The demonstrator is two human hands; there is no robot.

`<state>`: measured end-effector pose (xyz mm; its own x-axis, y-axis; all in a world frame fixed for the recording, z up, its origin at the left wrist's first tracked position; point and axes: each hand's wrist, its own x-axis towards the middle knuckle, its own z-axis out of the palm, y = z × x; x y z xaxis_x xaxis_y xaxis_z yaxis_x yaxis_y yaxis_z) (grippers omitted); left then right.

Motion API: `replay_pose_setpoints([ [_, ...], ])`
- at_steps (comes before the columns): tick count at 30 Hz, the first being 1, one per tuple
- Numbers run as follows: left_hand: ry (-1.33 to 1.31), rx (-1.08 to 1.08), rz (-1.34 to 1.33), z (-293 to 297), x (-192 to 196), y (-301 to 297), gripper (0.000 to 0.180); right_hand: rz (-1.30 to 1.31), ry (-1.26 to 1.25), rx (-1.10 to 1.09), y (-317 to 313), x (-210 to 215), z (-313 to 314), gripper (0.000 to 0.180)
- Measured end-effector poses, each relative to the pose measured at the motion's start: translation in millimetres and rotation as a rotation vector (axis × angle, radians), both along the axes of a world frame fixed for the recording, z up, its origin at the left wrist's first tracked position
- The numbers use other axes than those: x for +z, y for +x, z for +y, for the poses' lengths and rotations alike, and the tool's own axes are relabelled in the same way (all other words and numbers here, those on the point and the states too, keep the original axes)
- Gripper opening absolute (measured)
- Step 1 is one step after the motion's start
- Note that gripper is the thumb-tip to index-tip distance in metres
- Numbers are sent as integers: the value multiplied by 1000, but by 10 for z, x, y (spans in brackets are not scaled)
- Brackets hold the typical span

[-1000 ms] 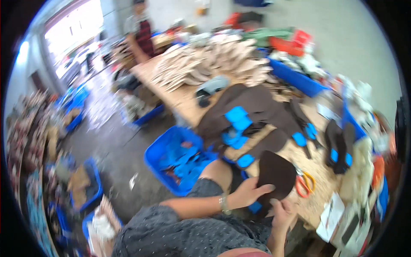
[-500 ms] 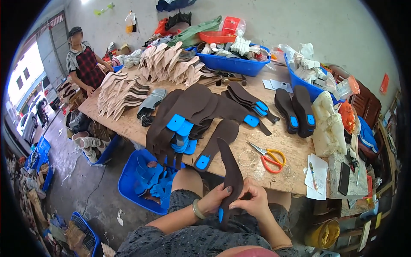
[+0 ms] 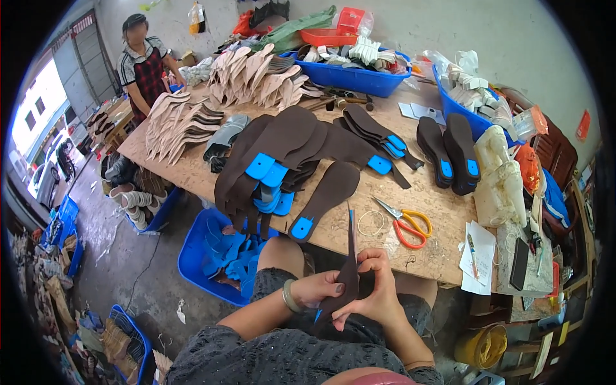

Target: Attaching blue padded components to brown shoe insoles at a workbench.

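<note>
A dark brown insole [image 3: 348, 276] with a bit of blue at its lower end is held upright above my lap, nearly edge-on. My left hand [image 3: 319, 288] is closed on it, thumb across its face. My right hand [image 3: 380, 292] holds its other side with curled fingers, thumb lower down; part of that grip is hidden behind the insole. Just beyond on the table lies a single brown insole [image 3: 330, 196] with a blue heel patch. Left of it is a large pile of similar insoles [image 3: 282, 144]. Scissors [image 3: 407, 223] with orange and yellow handles lie to the right.
Below the table's front edge stands a blue tub [image 3: 186, 260] of blue scraps. Stacked insoles [image 3: 459, 151], papers [image 3: 478, 253] and a phone [image 3: 519, 264] occupy the right side. Beige sole pieces [image 3: 176, 128] are heaped far left, near a standing person [image 3: 144, 70].
The insole has turned from showing its broad face to nearly edge-on. My right hand's fingers have risen along it. At the far left the person has shifted and stands more upright.
</note>
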<state>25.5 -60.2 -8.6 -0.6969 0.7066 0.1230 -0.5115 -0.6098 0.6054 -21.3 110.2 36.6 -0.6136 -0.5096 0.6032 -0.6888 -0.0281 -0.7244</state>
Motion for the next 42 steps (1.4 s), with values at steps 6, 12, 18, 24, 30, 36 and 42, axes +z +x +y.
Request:
replay_pose_setpoints([
  [6, -70, 140, -51, 24, 212, 40, 49, -7, 6, -19, 7, 75, -15, 86],
  [12, -103, 237, -34, -3, 232, -100, 45, -180, -45, -113, -110, -121, -49, 90],
  [18, -508, 947, 95, -45, 264, -207, 26, -524, -34, -184, -164, -300, -108, 39],
  [24, -788, 1167, 333, 114, 152, -233, 37, -764, -185, -271, -246, -405, -119, 13],
  [30, -915, 1052, 395, 136, 281, -236, 38, -613, -189, -269, -357, -167, -37, 19],
  [36, -995, 957, 444, 118, 324, -221, 43, -393, -2, -223, -468, -47, 170, 16],
  [42, -837, 910, 469, 135, 326, -255, 49, -461, 13, -152, -507, -119, 295, 21],
])
